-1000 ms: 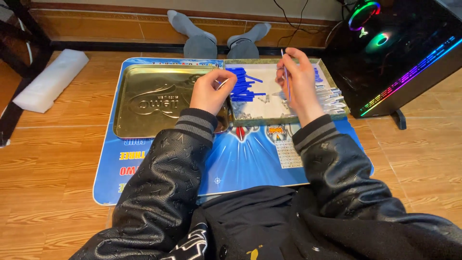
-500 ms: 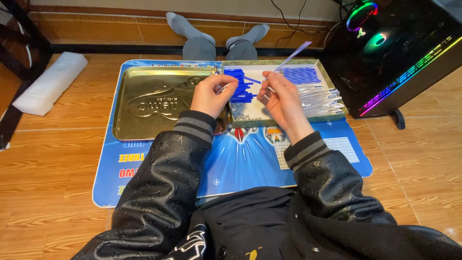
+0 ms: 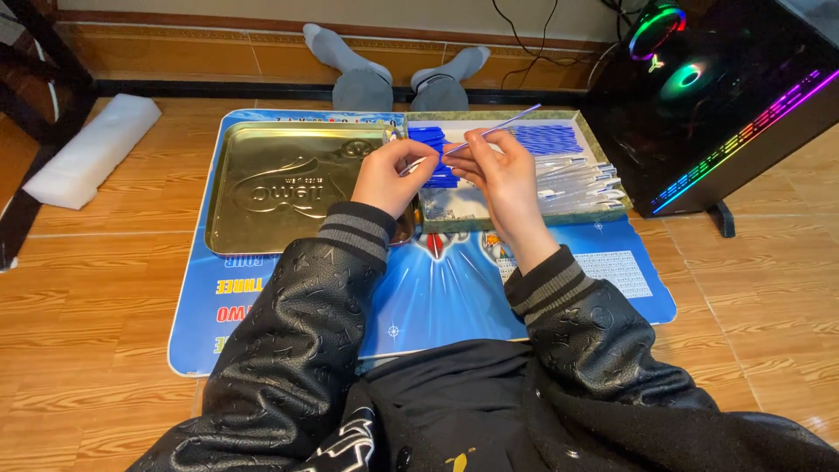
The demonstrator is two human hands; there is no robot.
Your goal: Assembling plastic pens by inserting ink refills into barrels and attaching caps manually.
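Lying at frame centre, the blue mat [image 3: 288, 306] carries a gold tin lid [image 3: 288, 188] and tin box [image 3: 603, 162], above which the left hand [image 3: 389, 179] and right hand [image 3: 498, 170] pinch one thin pen tube [image 3: 494, 131].

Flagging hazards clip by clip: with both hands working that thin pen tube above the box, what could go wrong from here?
1. The pen tube is pinched only at its lower end by the right hand and left hand, so it may slip or bend.
2. The clear tubes are heaped at the box edge; a wrist could brush them out.
3. The blue parts lie loose under the hands and may scatter.
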